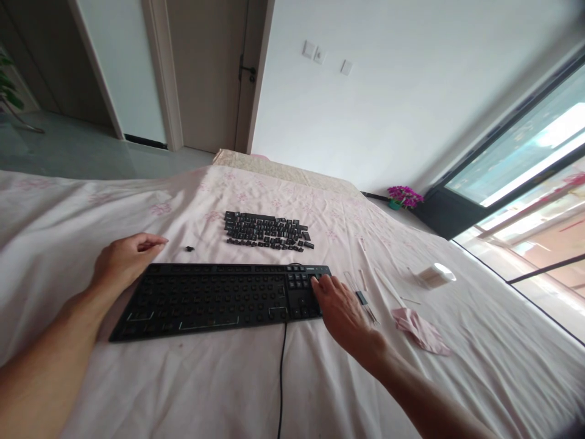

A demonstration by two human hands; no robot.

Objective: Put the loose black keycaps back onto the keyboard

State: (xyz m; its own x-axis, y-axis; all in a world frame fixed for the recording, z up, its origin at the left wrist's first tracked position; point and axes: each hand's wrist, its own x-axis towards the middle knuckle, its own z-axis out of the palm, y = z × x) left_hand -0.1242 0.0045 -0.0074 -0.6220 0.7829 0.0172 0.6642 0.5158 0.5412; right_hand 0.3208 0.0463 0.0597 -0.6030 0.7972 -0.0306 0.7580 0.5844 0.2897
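Note:
A black keyboard (208,299) lies on the bedspread, most of its main key area bare of keycaps, while some keys sit at its right end. My right hand (340,305) rests over the number pad with its fingertips touching the keys; its thumb is hidden. Beyond the keyboard's upper left corner, my left hand (128,259) hovers or rests with loosely bent fingers and nothing visible in them. One loose black keycap (189,249) lies right of my left hand. Farther back, removed keycaps (267,230) are laid out in rows.
A wire keycap puller (361,298) lies right of my right hand. Nearby are cotton swabs (410,300), a pink cloth (420,330) and a white-lidded round container (436,275). The keyboard cable (282,378) runs toward me across the bedspread (219,390).

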